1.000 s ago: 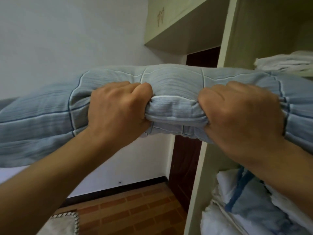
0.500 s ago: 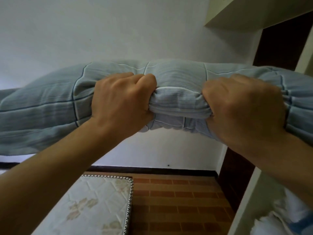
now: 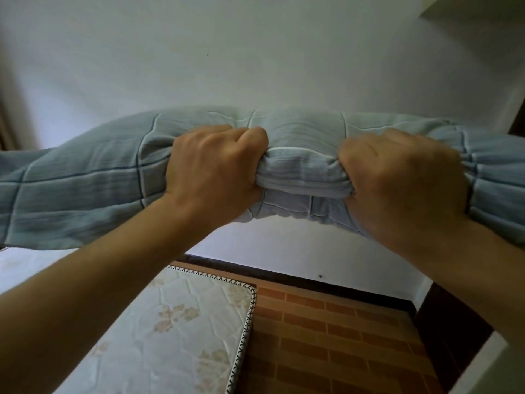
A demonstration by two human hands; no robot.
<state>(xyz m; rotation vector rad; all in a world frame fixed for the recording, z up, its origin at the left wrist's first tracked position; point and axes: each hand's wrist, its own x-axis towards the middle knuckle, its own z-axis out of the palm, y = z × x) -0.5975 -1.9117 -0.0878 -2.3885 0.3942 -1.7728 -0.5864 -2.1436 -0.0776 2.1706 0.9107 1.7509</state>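
quilt (image 3: 85, 180) now over the mattress (image 3: 170, 336)

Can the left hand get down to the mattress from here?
Probably, but not freely: the left hand and right hand both grip the quilt in the air. Nothing lies between it and the mattress below.
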